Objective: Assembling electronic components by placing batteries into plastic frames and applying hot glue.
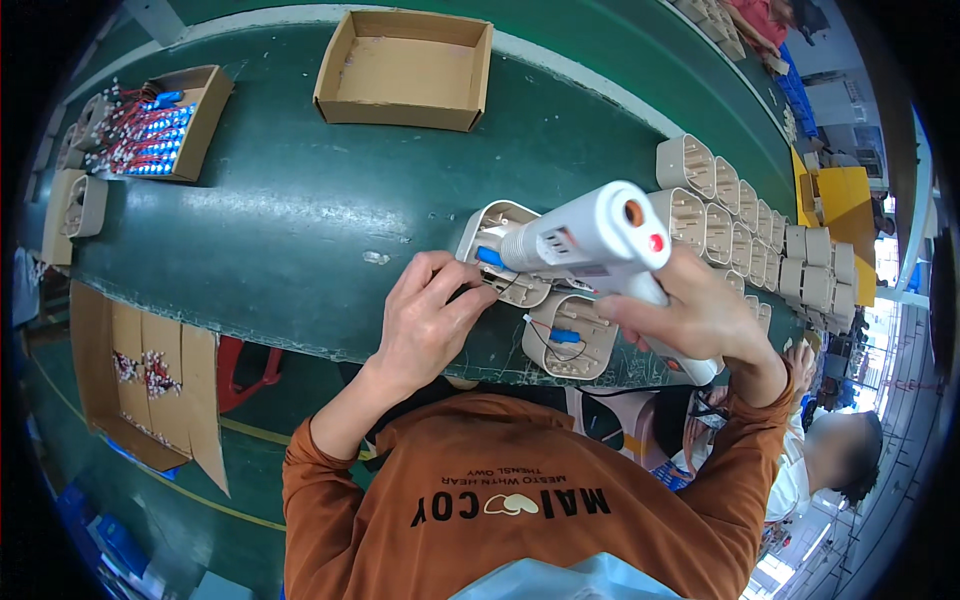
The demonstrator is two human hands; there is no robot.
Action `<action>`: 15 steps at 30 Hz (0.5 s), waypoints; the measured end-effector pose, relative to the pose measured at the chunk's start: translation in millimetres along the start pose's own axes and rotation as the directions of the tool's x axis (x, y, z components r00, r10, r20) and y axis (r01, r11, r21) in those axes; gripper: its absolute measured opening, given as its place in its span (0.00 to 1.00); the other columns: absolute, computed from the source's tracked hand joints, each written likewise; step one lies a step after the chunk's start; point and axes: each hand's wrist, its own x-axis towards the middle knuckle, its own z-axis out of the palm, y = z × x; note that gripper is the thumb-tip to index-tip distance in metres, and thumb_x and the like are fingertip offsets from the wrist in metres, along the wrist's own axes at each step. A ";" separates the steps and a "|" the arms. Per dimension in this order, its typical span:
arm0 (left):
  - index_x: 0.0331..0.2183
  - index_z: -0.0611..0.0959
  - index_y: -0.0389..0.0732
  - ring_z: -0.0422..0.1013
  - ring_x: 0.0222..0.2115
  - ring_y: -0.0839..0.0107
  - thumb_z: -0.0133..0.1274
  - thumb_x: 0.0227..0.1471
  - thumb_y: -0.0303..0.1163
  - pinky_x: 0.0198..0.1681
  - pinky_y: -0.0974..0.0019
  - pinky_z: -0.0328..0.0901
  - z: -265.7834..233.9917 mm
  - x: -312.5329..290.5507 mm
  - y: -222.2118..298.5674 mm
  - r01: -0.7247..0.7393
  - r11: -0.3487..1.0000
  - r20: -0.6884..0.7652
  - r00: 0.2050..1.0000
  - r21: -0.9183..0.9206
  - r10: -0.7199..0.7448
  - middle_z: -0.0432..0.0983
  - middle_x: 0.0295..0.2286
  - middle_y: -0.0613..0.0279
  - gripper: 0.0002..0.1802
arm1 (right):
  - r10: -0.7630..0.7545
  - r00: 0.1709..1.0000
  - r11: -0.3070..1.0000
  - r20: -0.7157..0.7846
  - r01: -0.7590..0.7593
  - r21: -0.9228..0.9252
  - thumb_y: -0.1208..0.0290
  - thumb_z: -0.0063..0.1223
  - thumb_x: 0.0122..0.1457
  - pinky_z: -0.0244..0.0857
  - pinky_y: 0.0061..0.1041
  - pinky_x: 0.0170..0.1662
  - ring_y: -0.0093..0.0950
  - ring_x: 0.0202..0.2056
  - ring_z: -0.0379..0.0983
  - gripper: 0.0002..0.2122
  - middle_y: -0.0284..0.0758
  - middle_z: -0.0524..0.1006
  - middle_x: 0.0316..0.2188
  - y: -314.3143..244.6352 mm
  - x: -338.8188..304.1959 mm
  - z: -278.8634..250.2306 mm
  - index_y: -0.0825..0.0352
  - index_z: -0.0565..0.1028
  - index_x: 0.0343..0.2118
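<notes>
My right hand [690,310] is wrapped round the grip of a white hot glue gun [590,235], whose ribbed front end points down to the left. Under that end lies a beige plastic housing [505,211] with a blue battery [490,257] inside. My left hand [430,310] is closed in a pinch at the housing's near left edge, close to a thin dark wire; what the fingertips hold is hidden. Nearer to me, a second beige housing [590,360] contains another blue battery [565,336] with thin wires and a white connector.
Rows of beige housings [685,215] stand on the green table [280,240] at the right. A shallow cardboard box [400,85] sits at the back, and a box of wired blue batteries [205,120] at far left. Below the table edge is a carton [195,400] with small parts.
</notes>
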 end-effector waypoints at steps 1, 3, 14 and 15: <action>0.27 0.82 0.42 0.68 0.33 0.62 0.64 0.30 0.20 0.34 0.63 0.66 0.6 -0.9 0.1 0.003 1.000 -0.008 1.000 -0.001 -0.003 0.74 0.28 0.66 0.14 | 0.005 1.000 0.999 0.003 -0.006 0.047 0.60 0.56 0.56 0.67 0.29 0.26 0.29 0.18 0.74 0.16 0.37 0.75 0.14 1.6 -1.4 -0.6 0.71 0.77 0.21; 0.27 0.82 0.42 0.68 0.33 0.62 0.65 0.31 0.20 0.34 0.63 0.66 1.9 -2.2 -0.1 0.006 1.000 -0.021 1.000 -0.003 -0.006 0.74 0.29 0.66 0.14 | 0.018 1.000 0.989 0.009 -0.019 0.144 0.59 0.56 0.57 0.66 0.26 0.24 0.22 0.16 0.73 0.18 0.33 0.75 0.12 6.2 -4.7 -1.9 0.70 0.77 0.18; 0.29 0.82 0.42 0.68 0.33 0.61 0.66 0.31 0.20 0.32 0.62 0.65 8.4 -6.7 3.6 0.028 1.000 -0.075 0.997 0.007 -0.028 0.74 0.29 0.65 0.17 | -0.017 1.000 0.992 0.000 0.017 -0.123 0.57 0.57 0.54 0.68 0.36 0.28 0.42 0.22 0.75 0.20 0.48 0.75 0.17 -8.7 -0.9 3.2 0.77 0.76 0.28; 0.29 0.82 0.42 0.67 0.33 0.61 0.66 0.30 0.19 0.32 0.62 0.65 8.8 -6.9 3.5 0.031 1.000 -0.080 0.996 0.004 -0.030 0.74 0.29 0.65 0.17 | -0.005 1.000 0.993 0.004 0.006 -0.122 0.57 0.57 0.55 0.68 0.36 0.27 0.40 0.21 0.76 0.20 0.47 0.75 0.17 -10.0 -0.8 2.8 0.77 0.76 0.28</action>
